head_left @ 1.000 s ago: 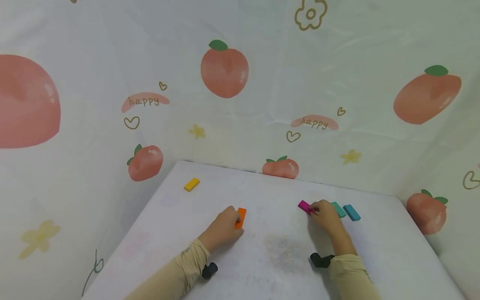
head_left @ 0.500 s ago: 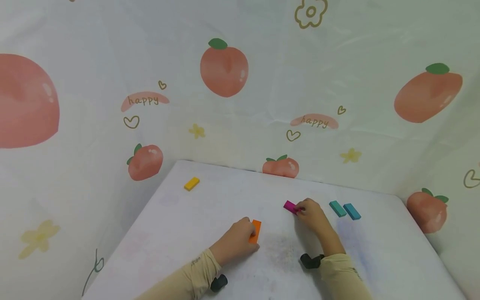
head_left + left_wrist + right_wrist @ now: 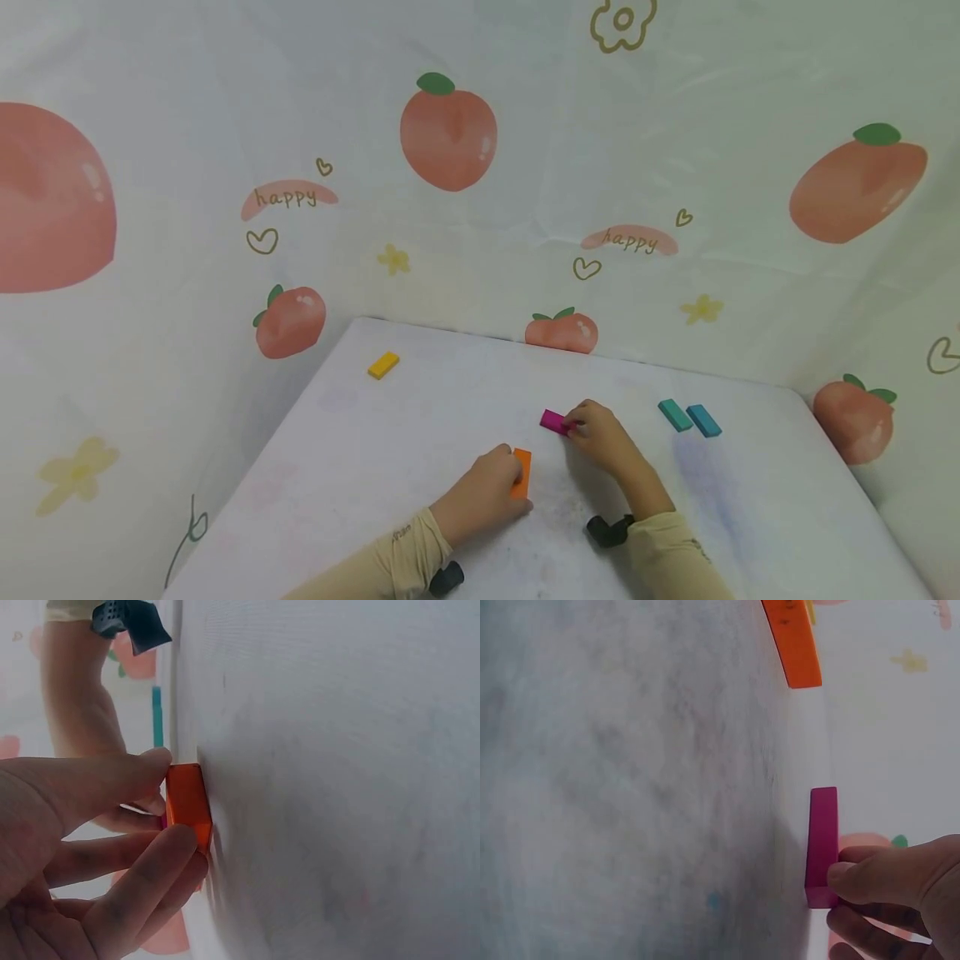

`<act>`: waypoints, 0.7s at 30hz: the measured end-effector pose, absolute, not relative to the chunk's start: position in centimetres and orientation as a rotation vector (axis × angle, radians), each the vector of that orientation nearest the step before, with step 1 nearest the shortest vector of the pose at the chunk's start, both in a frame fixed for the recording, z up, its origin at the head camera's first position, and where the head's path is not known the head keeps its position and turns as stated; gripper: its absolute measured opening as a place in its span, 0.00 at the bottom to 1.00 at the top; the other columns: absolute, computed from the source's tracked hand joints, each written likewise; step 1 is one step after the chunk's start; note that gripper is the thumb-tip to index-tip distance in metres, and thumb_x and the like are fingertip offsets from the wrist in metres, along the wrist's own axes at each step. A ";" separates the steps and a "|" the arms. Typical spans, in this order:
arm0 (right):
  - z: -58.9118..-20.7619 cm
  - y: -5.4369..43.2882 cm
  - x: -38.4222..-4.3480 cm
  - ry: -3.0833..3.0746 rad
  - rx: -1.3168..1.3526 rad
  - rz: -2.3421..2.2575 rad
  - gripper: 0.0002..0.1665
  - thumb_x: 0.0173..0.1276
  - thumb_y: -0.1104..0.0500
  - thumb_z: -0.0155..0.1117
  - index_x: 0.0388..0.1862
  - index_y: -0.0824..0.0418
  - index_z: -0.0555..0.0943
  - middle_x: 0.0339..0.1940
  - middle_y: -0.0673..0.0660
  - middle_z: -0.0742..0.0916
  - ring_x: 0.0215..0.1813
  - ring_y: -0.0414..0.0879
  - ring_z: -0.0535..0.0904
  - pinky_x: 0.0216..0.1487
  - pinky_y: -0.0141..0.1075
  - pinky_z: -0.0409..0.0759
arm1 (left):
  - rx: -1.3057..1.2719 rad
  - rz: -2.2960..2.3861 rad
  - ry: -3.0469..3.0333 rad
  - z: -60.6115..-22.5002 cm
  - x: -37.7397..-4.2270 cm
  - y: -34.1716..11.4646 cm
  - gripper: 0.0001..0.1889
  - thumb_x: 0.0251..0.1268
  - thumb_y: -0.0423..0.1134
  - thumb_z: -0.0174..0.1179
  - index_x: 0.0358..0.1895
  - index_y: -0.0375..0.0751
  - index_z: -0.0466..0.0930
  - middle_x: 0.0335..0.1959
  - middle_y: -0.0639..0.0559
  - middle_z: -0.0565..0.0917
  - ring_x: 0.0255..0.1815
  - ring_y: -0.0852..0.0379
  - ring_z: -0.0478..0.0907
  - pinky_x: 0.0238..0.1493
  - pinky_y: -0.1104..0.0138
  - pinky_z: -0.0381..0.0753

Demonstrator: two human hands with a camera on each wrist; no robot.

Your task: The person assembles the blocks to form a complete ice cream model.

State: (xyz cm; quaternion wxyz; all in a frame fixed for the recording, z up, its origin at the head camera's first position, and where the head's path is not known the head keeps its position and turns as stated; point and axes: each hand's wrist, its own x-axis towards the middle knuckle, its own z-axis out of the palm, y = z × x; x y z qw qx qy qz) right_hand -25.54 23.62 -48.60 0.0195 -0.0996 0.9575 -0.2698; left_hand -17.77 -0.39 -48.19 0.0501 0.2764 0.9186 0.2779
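My left hand (image 3: 483, 494) pinches an orange rectangular block (image 3: 523, 473) between thumb and fingers, close over the white table; the left wrist view shows the orange block (image 3: 188, 801) gripped at its ends. Just beyond and to the right, my right hand (image 3: 602, 435) holds a magenta block (image 3: 553, 422) by its right end. In the right wrist view the thumb and fingers pinch the lower end of the magenta block (image 3: 823, 844), while the orange block (image 3: 795, 645) shows apart from it at the top.
On the white table (image 3: 315, 492), a green block (image 3: 675, 415) and a blue block (image 3: 704, 421) lie side by side at right. A yellow block (image 3: 383, 365) lies at the far left. A fruit-patterned cloth (image 3: 495, 242) hangs behind. Black wrist cameras (image 3: 609, 531) sit low.
My right hand has carried the magenta block leftward, away from the green and blue blocks. My left hand has brought the orange block rightward and nearer to me. The two blocks are now closer together.
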 end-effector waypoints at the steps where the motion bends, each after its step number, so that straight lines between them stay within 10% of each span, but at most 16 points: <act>1: -48.6 23.5 -25.5 2.967 -0.308 -0.838 0.08 0.69 0.70 0.70 0.44 0.63 0.92 0.42 0.56 0.87 0.51 0.51 0.85 0.60 0.52 0.86 | 0.847 0.841 2.803 -48.2 -17.8 -0.4 0.16 0.57 0.43 0.79 0.30 0.41 0.80 0.28 0.57 0.68 0.26 0.64 0.65 0.29 0.73 0.68; 21: -48.4 22.1 -25.3 2.958 -0.288 -0.830 0.07 0.68 0.69 0.72 0.42 0.61 0.92 0.41 0.54 0.87 0.48 0.49 0.84 0.62 0.51 0.86 | 1.040 0.762 2.785 -47.1 -27.8 1.2 0.13 0.76 0.32 0.63 0.58 0.35 0.86 0.51 0.42 0.84 0.50 0.54 0.81 0.58 0.64 0.84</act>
